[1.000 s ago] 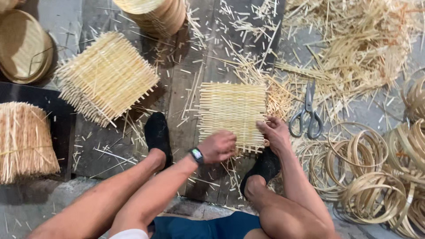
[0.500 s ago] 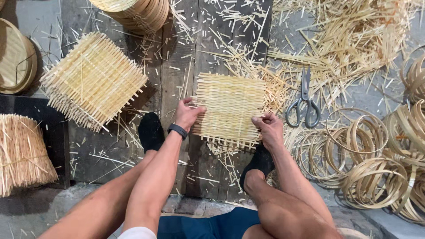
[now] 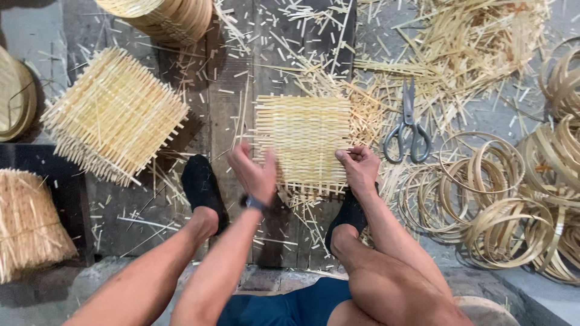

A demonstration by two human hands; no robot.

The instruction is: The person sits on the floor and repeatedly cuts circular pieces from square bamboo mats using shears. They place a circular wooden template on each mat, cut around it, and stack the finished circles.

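A square mat woven of pale bamboo strips (image 3: 305,142) lies flat on the dark wooden boards in front of me, between my two feet in black socks. My right hand (image 3: 359,166) pinches the mat's lower right edge. My left hand (image 3: 254,172), with a watch at the wrist, hovers blurred at the mat's lower left corner, fingers apart, holding nothing that I can see.
A stack of finished woven squares (image 3: 115,115) lies at left. Scissors (image 3: 408,130) rest right of the mat. Coiled bamboo hoops (image 3: 507,205) pile at right, loose strips (image 3: 477,42) at top right, stacked round trays (image 3: 163,18) at top, a strip bundle (image 3: 27,223) at far left.
My left hand went from the mat's lower edge to its left side, then back toward the lower left corner. My right hand stayed on the lower right edge.
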